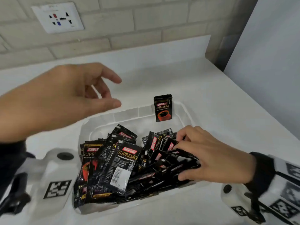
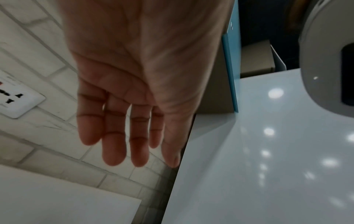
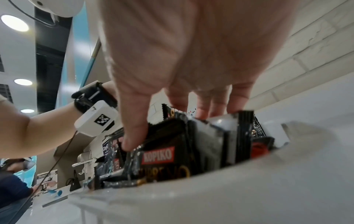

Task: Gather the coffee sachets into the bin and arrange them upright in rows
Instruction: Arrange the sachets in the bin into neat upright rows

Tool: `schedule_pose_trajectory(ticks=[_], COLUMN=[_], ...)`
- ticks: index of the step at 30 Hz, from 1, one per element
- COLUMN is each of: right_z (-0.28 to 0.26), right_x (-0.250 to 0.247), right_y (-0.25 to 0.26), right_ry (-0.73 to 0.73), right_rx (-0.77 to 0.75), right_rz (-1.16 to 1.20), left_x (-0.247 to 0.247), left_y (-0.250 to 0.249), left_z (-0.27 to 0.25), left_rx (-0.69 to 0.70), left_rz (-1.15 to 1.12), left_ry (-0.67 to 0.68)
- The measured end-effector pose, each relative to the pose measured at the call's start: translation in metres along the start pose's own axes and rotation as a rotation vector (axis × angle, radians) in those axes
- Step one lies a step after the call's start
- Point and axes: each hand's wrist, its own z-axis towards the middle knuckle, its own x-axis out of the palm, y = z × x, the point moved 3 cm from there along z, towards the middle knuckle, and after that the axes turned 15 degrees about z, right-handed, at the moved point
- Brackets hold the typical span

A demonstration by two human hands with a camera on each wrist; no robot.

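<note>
A clear plastic bin (image 1: 186, 111) sits on the white counter, holding a loose heap of black Kopiko coffee sachets (image 1: 123, 161). One sachet (image 1: 163, 108) stands upright against the bin's far wall. My right hand (image 1: 186, 158) reaches into the heap from the right, thumb and fingers curled round a bundle of sachets (image 3: 172, 151). My left hand (image 1: 113, 93) hovers above the bin's far left corner, fingers loosely spread and empty; the left wrist view shows its open palm and fingers (image 2: 114, 136) holding nothing.
A brick wall with a white socket plate (image 1: 57, 17) runs behind the counter (image 1: 219, 95). A white panel (image 1: 267, 54) stands at the right. White wrist cameras with markers sit by both forearms near the bin's front corners. A distant person appears in the right wrist view.
</note>
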Motion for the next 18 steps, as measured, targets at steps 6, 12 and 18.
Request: schedule_pose_trajectory(ticks=[6, 12, 18], right_z=[0.004, 0.003, 0.001], right_x=[0.003, 0.002, -0.006], right_y=[-0.014, -0.028, -0.026], right_ry=[-0.071, -0.175, -0.265], right_rx=[-0.014, -0.029, -0.058], right_rz=[0.093, 0.146, 0.155], left_x=[0.023, 0.062, 0.108], left_y=[0.005, -0.007, -0.012], left_z=[-0.033, -0.047, -0.046], left_rx=[0.007, 0.102, 0.243], left_rz=[-0.073, 0.026, 0.238], left_ry=[0.072, 0.189, 0.284])
